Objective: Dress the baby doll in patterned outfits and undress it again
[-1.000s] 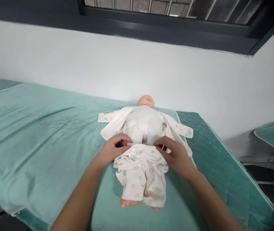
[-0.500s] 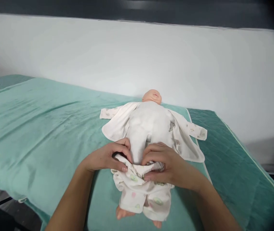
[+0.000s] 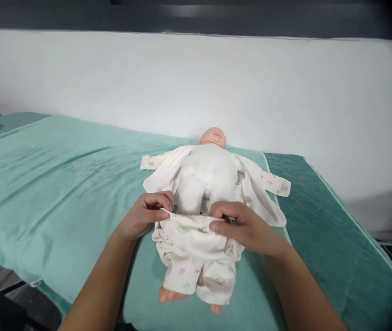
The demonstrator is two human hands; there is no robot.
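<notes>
A baby doll (image 3: pixel 213 136) lies on its back, head toward the wall and feet toward me. White patterned baby pants (image 3: pixel 196 243) cover its lower legs, with both feet poking out of the cuffs. My left hand (image 3: pixel 150 214) pinches the waistband at its left end, thumb on top. Gripping the same waistband on the right is my right hand (image 3: pixel 239 225), fingers curled over the edge. The waistband is stretched across the doll's thighs. Above it, a white baby jacket (image 3: pixel 264 202) lies spread open under the doll's white cloth torso.
A light green sheet (image 3: pixel 61 184) covers the bed, creased on the left. Darker green quilted fabric (image 3: pixel 320 220) lies on the right. A white wall (image 3: pixel 182 82) stands behind the doll's head. A dark object sits at the lower left corner.
Both hands have shifted slightly up toward the doll's torso. The waistband, bunched before, is now drawn up and spread flatter between them. The view has shifted slightly.
</notes>
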